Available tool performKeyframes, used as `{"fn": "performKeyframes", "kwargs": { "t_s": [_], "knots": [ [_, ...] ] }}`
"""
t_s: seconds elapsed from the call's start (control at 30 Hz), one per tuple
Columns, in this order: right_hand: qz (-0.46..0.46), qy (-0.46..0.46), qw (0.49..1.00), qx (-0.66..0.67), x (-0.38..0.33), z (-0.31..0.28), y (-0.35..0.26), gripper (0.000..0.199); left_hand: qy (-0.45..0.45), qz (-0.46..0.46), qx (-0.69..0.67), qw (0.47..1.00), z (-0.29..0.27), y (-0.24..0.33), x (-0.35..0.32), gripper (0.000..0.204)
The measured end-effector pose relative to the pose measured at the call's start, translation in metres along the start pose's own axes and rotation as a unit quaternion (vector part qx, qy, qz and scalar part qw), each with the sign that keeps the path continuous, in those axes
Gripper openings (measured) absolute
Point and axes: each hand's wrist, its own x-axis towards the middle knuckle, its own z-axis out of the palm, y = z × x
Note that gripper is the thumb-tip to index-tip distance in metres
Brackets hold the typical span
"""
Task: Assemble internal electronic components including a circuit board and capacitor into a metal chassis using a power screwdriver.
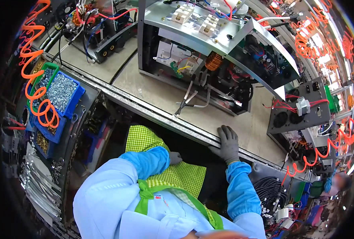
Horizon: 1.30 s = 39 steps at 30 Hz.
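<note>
My right hand [227, 145], in a grey glove, rests on the metal front edge of the workbench [165, 105]. Its fingers lie stretched over the bench top, holding nothing. Low in front of my body, my left hand [174, 158], also gloved in grey, is against the green checked apron [177, 173]; its fingers are mostly hidden. Beyond the hands stands an open metal machine housing [215, 44] with a copper coil [214, 61], a circuit board and loose wires. Cable ends [185, 101] hang out of it onto the bench.
At left, a blue bin [67, 93] holds small metal hardware, and an orange coiled hose [35, 85] hangs over it. Another partly built unit [101, 40] sits at the back left. A grey panel with fans [300, 109] stands at right, above bundled black cables [268, 191].
</note>
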Motion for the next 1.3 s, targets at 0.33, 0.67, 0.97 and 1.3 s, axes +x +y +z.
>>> {"fn": "performKeyframes", "kwargs": {
  "t_s": [0.33, 0.67, 0.97, 1.3],
  "knots": [
    [0.002, -0.006, 1.0, -0.002, 0.0, -0.001, -0.001, 0.082, 0.017, 0.001, -0.001, 1.0, 0.004, -0.007, 0.003, 0.041],
    [-0.005, 0.005, 1.0, -0.01, 0.0, -0.002, -0.001, 0.081, -0.002, -0.034, -0.038, 0.999, -0.012, 0.011, -0.012, 0.039],
    [0.001, 0.012, 1.0, -0.009, 0.001, -0.002, -0.007, 0.082, 0.047, 0.01, 0.006, 0.999, 0.01, -0.015, 0.011, 0.042],
    [0.0, 0.018, 1.0, -0.011, 0.0, 0.0, -0.005, 0.081, 0.039, 0.016, -0.007, 0.999, 0.008, -0.014, 0.012, 0.042]
  ]
}}
